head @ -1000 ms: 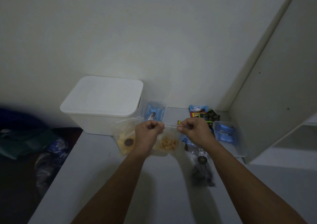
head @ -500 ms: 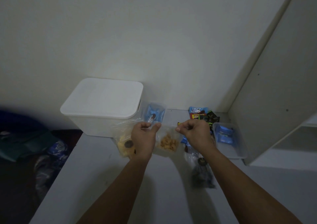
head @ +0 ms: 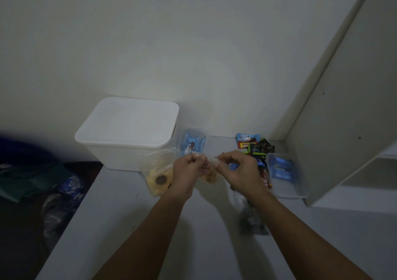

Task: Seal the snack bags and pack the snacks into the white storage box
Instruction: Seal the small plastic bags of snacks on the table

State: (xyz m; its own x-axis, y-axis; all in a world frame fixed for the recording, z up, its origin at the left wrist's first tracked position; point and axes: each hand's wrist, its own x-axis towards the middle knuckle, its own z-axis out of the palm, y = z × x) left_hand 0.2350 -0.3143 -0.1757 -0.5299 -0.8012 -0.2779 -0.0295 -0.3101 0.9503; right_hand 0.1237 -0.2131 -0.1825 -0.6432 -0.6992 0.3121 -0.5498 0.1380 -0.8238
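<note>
Both hands hold a small clear bag (head: 209, 173) just above the counter (head: 133, 226), in front of the lidded white box (head: 126, 133). The left hand (head: 185, 173) and right hand (head: 238, 171) have fingers closed in pinches on the bag's top edge, close together. The bag looks light, thin and floppy, with a small load of brittle golden snacks low down, so the strip at the top is the place to hold; squeezing lower risks crushing them. The film is likely slick, so a firm pinch run along the seal suits. Another bag (head: 158, 172) lies just left
</note>
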